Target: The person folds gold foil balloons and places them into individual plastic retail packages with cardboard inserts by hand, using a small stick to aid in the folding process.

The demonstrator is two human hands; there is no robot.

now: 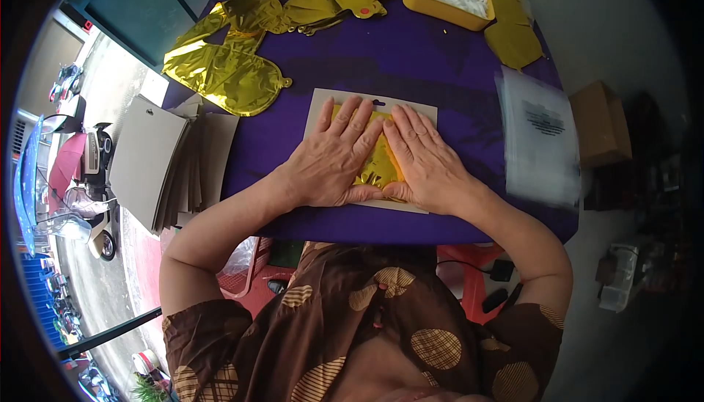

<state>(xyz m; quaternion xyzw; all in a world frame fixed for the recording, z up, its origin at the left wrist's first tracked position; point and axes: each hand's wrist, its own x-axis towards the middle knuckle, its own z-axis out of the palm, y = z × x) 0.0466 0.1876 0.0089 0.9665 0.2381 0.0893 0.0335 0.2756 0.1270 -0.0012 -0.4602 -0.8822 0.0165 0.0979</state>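
Observation:
Both of my hands lie flat on a folded gold foil balloon (378, 161), which rests on a grey-beige backing card (418, 205) with a hang hole at its far edge. My left hand (334, 156) covers the left part of the foil, fingers stretched forward. Over the right part lies my right hand (425, 156), also with straight fingers. The thumbs come close together near the card's front edge. Much of the foil is hidden beneath the palms.
Loose gold foil balloons (231, 75) lie at the back left of the purple table (330, 61). A stack of cards (150, 160) stands at the left edge. Clear plastic bags (539, 138) lie at right, beside a cardboard box (600, 123). A yellow tray (433, 9) holds white items.

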